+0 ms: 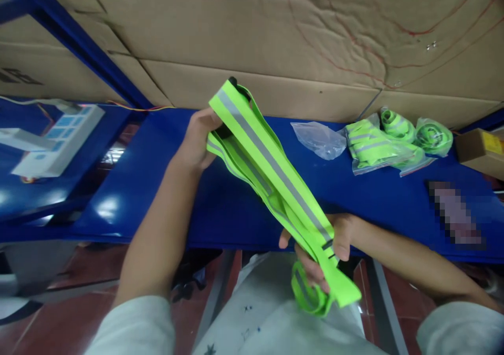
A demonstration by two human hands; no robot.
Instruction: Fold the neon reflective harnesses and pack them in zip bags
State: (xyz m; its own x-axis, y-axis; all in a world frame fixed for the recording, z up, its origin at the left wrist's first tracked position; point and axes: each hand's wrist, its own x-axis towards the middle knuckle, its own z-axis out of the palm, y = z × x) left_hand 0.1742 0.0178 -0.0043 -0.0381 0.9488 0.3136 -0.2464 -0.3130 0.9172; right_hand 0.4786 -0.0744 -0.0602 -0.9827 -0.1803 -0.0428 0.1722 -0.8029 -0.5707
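Observation:
A neon-green reflective strap [275, 168] with a grey stripe stretches in several layers between my hands, slanting from upper left to lower right. My left hand [200, 137] is closed around its upper end, where a black buckle [236, 86] shows; some fingers are hidden behind the layers. Lower down, my right hand [334, 239] grips the other end, thumb on top and fingers curled beneath, next to a small black slider [327, 245]. From the right hand a loose loop [311, 300] of the strap hangs in front of my shirt.
On the blue table [157, 187] lie a clear plastic bag [321, 139] and bagged green straps [370, 145]. A rolled strap [433, 136], a cardboard box [480, 150] and a blurred-out flat object [454, 213] are at the right. A white device [59, 142] stands left; cardboard [236, 34] forms the back wall.

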